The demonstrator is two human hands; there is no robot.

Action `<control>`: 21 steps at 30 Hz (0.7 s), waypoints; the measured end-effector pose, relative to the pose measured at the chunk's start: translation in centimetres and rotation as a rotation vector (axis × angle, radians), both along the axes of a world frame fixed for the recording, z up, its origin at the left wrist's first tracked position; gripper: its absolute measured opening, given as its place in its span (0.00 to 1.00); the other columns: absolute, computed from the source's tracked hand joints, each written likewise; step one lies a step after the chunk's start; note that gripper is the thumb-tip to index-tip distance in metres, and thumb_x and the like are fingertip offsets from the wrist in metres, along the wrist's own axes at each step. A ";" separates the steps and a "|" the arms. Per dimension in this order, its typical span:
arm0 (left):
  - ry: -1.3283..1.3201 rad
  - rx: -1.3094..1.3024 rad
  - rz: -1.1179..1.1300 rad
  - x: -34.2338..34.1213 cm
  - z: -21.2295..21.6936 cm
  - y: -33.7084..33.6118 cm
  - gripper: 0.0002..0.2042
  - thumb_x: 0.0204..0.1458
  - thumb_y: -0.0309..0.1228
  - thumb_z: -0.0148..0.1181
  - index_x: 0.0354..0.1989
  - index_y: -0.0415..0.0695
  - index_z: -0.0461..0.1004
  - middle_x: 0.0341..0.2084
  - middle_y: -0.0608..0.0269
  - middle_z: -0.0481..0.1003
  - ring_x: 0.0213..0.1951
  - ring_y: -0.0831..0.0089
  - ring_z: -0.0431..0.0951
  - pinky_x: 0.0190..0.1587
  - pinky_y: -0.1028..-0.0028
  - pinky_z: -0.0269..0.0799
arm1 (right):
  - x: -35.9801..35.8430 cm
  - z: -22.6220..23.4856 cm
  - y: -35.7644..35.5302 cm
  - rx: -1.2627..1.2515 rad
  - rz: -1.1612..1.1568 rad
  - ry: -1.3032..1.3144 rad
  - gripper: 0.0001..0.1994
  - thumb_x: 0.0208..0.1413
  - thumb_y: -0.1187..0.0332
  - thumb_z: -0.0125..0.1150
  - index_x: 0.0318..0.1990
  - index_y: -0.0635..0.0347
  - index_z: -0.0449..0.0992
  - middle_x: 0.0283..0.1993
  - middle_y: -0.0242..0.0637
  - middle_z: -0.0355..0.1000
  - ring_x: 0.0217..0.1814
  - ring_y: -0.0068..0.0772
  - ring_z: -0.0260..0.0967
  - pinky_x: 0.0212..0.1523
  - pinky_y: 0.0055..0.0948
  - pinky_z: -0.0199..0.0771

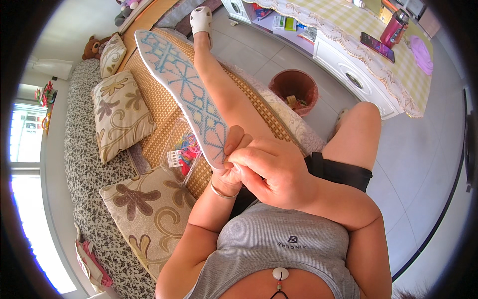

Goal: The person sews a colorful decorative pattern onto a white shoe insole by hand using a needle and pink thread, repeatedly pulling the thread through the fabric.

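A long white embroidered insole (191, 94) with blue and pale pink stitching stretches up and left from my hands. My left hand (230, 177), with a bangle at its wrist, is closed on the insole's near end, partly hidden behind my right hand. My right hand (271, 169) is closed in a pinch at that end's edge. A tiny gold-coloured glint, looking like a sewing needle (227, 162), shows at its fingertips. Beside the insole, a clear plastic bag (172, 144) holds bright skeins of thread (188, 149) and a white card.
I sit on a sofa with a woven mat (149, 114) and several patterned cushions (122, 112). A brown bin (294, 89) stands on the tiled floor. The cloth-covered table (343, 30) bears a phone (377, 47), a red flask (395, 29) and a purple cloth (421, 55).
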State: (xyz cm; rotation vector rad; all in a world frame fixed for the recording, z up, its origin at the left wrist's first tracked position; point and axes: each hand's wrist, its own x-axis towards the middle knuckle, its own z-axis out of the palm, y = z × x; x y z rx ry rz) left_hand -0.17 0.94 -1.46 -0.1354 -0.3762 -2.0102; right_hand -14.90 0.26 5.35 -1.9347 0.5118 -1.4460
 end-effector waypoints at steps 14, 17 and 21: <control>-0.037 0.023 0.099 -0.7 0.2 0.7 0.16 0.37 0.23 0.72 0.25 0.50 0.66 0.19 0.73 0.69 0.26 0.80 0.70 0.32 0.76 0.66 | -0.1 -0.2 0.0 0.054 0.026 -0.006 0.10 0.42 0.82 0.61 0.34 0.62 0.73 0.26 0.35 0.69 0.24 0.35 0.69 0.23 0.29 0.68; -0.077 0.049 0.153 -1.3 1.1 1.0 0.16 0.36 0.23 0.72 0.25 0.50 0.66 0.18 0.73 0.69 0.26 0.80 0.70 0.32 0.76 0.66 | -0.2 -0.1 0.0 0.048 0.022 0.004 0.10 0.42 0.82 0.60 0.34 0.62 0.73 0.26 0.35 0.69 0.24 0.35 0.68 0.23 0.29 0.67; -0.030 -0.008 0.025 -0.2 -0.4 0.0 0.16 0.36 0.23 0.73 0.25 0.50 0.66 0.19 0.73 0.70 0.26 0.80 0.70 0.32 0.76 0.66 | -0.2 -0.1 0.1 0.036 0.010 -0.014 0.10 0.42 0.82 0.60 0.34 0.61 0.73 0.25 0.35 0.69 0.23 0.35 0.68 0.23 0.29 0.67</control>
